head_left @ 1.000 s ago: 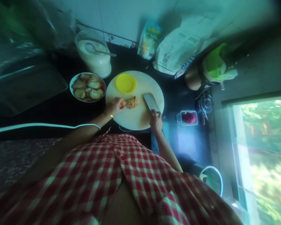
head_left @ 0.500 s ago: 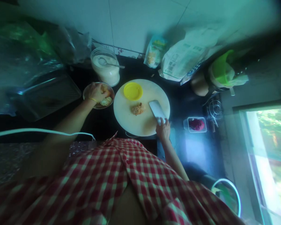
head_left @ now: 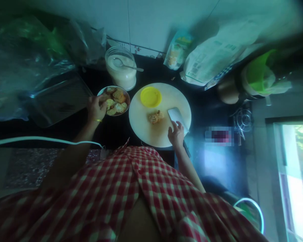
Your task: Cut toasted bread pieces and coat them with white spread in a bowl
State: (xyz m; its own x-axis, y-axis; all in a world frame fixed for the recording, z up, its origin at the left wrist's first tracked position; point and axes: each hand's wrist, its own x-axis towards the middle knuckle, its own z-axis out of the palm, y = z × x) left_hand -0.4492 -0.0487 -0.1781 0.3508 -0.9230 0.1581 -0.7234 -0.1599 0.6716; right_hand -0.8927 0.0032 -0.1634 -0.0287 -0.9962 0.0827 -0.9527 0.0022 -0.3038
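My left hand rests at the near left rim of a bowl of round browned pieces, its fingers curled onto one piece. My right hand sits on the near right edge of a round pale cutting board; its fingers lie over the handle of a wide-bladed knife that lies flat on the board. A small heap of chopped food sits mid-board, left of the blade. A yellow lid lies at the board's far side.
A glass jar of white stuff with a spoon stands behind the bowl. Bags lean on the tiled wall. A metal tray and plastic wrap lie left, a green-topped container right. A white cable crosses the dark counter.
My left hand left the chopped food on the board and went to the bowl, now at its near rim. The knife stayed on the board under my right hand.
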